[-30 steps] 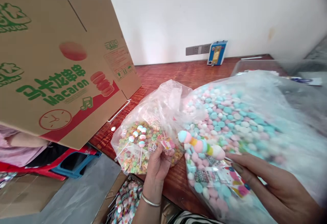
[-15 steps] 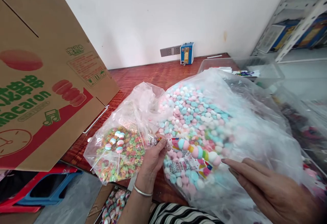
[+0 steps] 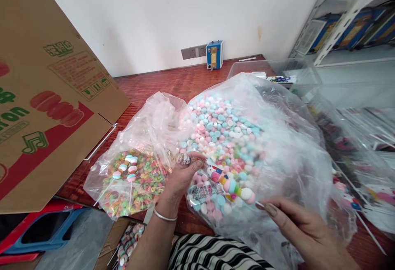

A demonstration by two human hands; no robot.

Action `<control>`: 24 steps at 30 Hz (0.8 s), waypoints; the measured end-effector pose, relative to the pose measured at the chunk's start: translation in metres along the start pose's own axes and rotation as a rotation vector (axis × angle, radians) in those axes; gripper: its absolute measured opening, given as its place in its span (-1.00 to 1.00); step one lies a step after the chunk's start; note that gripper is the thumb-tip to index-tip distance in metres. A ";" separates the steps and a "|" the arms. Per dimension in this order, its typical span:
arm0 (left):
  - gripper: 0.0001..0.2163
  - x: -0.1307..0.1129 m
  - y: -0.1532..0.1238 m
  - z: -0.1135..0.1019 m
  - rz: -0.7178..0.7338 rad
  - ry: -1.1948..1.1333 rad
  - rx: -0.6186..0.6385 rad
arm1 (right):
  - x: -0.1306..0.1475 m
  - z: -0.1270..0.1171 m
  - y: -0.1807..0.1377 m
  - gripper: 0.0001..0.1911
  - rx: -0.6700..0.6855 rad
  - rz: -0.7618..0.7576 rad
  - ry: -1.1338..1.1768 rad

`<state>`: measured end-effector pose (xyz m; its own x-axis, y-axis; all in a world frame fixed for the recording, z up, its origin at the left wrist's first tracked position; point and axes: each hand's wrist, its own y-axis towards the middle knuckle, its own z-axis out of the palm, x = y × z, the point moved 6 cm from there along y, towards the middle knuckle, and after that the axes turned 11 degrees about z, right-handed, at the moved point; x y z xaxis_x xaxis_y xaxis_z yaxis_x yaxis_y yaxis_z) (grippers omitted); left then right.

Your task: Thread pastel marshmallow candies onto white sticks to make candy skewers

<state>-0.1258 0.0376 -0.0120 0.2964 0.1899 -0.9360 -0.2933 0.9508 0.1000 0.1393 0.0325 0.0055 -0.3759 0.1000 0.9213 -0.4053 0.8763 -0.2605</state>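
Observation:
My left hand (image 3: pixel 185 173), fingers closed, grips a small clear printed wrapper (image 3: pixel 213 170) above the big bag of candies. My right hand (image 3: pixel 302 225) pinches the white stick of a candy skewer (image 3: pixel 246 194), strung with pink, white, blue, green and yellow pieces. The skewer's far end overlaps the wrapper; how deep it sits inside I cannot tell. Beneath lies a large clear bag (image 3: pixel 277 138) of pastel pink, blue and white button candies. Another printed wrapper (image 3: pixel 202 192) rests on those candies, partly hidden by the skewer.
To the left, a clear bag (image 3: pixel 151 114) of small ring candies has two finished-looking candy skewers (image 3: pixel 132 169) lying on it. A cardboard box (image 3: pixel 61 77) stands at far left. Clear plastic bins (image 3: pixel 308 72) and more sticks are at right. A blue device (image 3: pixel 214 55) stands by the wall.
My right hand has closed on the skewer's stick, where its fingers were stretched out near the end before. The skewer now tilts more steeply down to the right. The whole view has shifted.

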 end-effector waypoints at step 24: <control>-0.84 0.035 -0.005 0.068 -0.334 -0.562 -0.344 | 0.004 0.029 -0.019 -0.84 -0.448 -0.496 -0.620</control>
<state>-0.0522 0.0565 -0.0222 0.8137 0.0889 -0.5745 -0.3473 0.8668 -0.3578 0.1214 0.0025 0.0053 -0.6779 -0.4948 0.5437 -0.3268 0.8653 0.3800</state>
